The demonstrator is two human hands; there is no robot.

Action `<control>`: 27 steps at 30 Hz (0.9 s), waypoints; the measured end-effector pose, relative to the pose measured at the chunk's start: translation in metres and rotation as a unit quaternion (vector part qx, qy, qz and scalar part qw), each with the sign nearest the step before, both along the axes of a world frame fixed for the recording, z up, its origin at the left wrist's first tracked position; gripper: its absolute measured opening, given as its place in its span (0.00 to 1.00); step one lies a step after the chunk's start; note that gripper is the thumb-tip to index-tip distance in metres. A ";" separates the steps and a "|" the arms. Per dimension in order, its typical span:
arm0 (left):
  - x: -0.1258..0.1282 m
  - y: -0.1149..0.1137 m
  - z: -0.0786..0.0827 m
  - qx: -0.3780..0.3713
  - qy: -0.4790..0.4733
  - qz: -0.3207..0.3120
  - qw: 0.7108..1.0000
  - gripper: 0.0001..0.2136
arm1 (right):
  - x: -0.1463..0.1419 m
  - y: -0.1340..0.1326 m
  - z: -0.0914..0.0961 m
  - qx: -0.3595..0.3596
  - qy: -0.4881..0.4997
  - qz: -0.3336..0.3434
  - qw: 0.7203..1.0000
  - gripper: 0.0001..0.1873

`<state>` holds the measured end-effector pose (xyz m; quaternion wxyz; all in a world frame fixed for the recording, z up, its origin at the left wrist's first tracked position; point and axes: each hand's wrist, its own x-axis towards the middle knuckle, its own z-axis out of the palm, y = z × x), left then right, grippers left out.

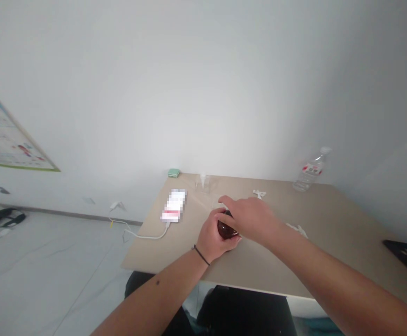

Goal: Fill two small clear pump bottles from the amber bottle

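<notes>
My left hand wraps around a dark brown rounded container standing on the beige table. My right hand reaches over the container from the right, with its fingers extended toward the left. Its palm hides the container's top, so I cannot tell how much it touches. A black band circles my left wrist. To the left lies a phone with a blurred screen, a white cable running from its lower end over the table's edge.
A clear plastic bottle and a small green case stand at the table's far edge, with a transparent item between them. White cable pieces lie on the table. A black object sits at the right edge, against a white wall.
</notes>
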<state>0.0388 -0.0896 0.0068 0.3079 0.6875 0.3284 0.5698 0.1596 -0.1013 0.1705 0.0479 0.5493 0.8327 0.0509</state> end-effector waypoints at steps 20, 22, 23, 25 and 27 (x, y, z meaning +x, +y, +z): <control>-0.001 0.001 -0.001 -0.026 -0.021 -0.032 0.999 0.36 | -0.001 -0.005 -0.006 0.058 0.018 0.042 0.997 0.27; 0.000 0.001 -0.002 -0.019 -0.018 -0.022 0.999 0.35 | -0.001 -0.005 -0.007 0.051 0.001 0.000 0.999 0.28; 0.000 0.002 -0.002 -0.016 -0.017 -0.019 1.000 0.34 | -0.002 -0.005 -0.007 0.044 -0.003 -0.019 0.999 0.26; 0.000 0.002 -0.002 -0.012 -0.018 -0.021 1.000 0.34 | -0.001 -0.005 -0.008 0.039 0.003 -0.021 0.999 0.21; 0.001 0.002 -0.002 -0.009 -0.024 -0.030 0.999 0.34 | 0.001 -0.005 -0.008 0.035 0.028 0.024 0.999 0.14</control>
